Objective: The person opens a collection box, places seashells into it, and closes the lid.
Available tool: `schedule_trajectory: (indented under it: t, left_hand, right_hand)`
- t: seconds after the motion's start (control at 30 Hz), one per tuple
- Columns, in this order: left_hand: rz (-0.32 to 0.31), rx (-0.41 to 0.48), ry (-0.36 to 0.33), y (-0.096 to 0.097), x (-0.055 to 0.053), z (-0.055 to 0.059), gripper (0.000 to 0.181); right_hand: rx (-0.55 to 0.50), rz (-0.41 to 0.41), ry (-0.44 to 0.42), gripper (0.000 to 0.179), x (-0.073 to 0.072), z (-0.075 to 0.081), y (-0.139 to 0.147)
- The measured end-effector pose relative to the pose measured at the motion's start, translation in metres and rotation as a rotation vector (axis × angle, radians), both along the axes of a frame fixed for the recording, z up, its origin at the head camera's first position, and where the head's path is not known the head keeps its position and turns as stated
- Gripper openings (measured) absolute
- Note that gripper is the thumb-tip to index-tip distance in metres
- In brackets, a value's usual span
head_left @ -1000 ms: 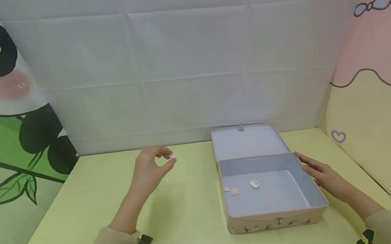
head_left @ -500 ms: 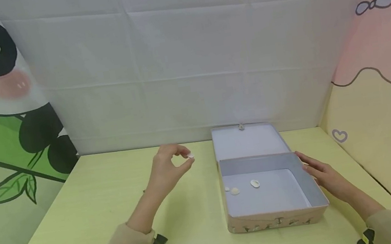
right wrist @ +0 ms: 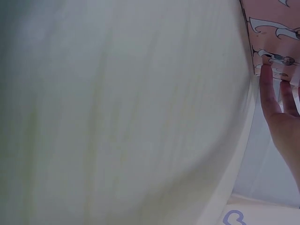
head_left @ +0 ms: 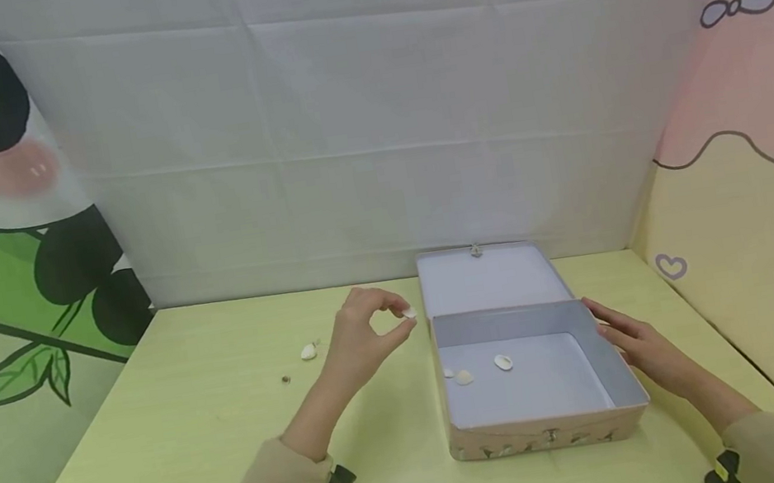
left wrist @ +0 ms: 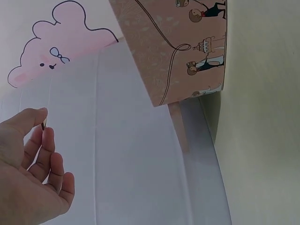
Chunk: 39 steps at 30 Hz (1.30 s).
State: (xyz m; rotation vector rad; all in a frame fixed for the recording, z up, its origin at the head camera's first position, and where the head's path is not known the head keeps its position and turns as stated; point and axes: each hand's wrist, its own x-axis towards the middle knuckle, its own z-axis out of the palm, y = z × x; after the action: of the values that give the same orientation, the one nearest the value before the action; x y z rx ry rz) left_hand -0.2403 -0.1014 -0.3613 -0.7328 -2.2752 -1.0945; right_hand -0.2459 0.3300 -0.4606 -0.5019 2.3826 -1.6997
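A rectangular, rigid-walled box (head_left: 527, 400) sits on the right part of the pale yellow-green worktop (head_left: 126, 456), its outside pink with small printed figures and its inside smooth and pale grey-lilac. The flat, round-cornered lid (head_left: 486, 278) is folded back behind it, with a small metal-looking clasp (head_left: 476, 251) at the far edge. On the box floor lie an oval, pale-rimmed shell-like piece (head_left: 503, 363), a rounder cream one (head_left: 464, 378) and a tiny white bit (head_left: 448, 373) by the left wall. The left hand (head_left: 361, 345) pinches a small, thin white piece (head_left: 409, 313) between thumb and fingertip, above the worktop and just left of the box; the right hand (head_left: 647, 350) lays nearly straight fingers against the box's right side. The two hands are well apart, the box between them. Behind hangs a creased grey-white cloth (head_left: 367, 111). Compared with half a second ago, the left hand has shifted rightward, nearer the box, with the white piece in its pinch. A whitish lump (head_left: 308, 352), which the hand and forearm covered then, now shows on the worktop, and a small dark bead-like thing (head_left: 285, 379) near it is in fuller view. The box, its contents and the right hand look unchanged.
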Motion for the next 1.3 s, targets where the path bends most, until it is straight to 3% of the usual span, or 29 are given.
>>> schedule_trajectory:
  t: [0.4, 0.8, 1.13, 1.3]
  left_hand:
    - [-0.083, -0.003, -0.041, 0.025, -0.002, -0.010, 0.015]
    - [-0.140, -0.074, -0.173, 0.047, -0.005, -0.023, 0.014]
    - [-0.242, -0.090, -0.279, 0.056, -0.019, -0.044, 0.016]
    - [-0.260, -0.129, -0.293, 0.058, -0.024, -0.051, 0.016]
  right_hand:
    - [0.004, 0.005, 0.005, 0.051, 0.001, 0.002, 0.002]
    - [-0.015, 0.019, -0.010, 0.052, 0.005, 0.008, 0.005]
    - [-0.043, 0.033, 0.004, 0.051, 0.004, 0.007, 0.006]
    - [-0.042, 0.031, -0.004, 0.051, 0.004, 0.005, 0.006]
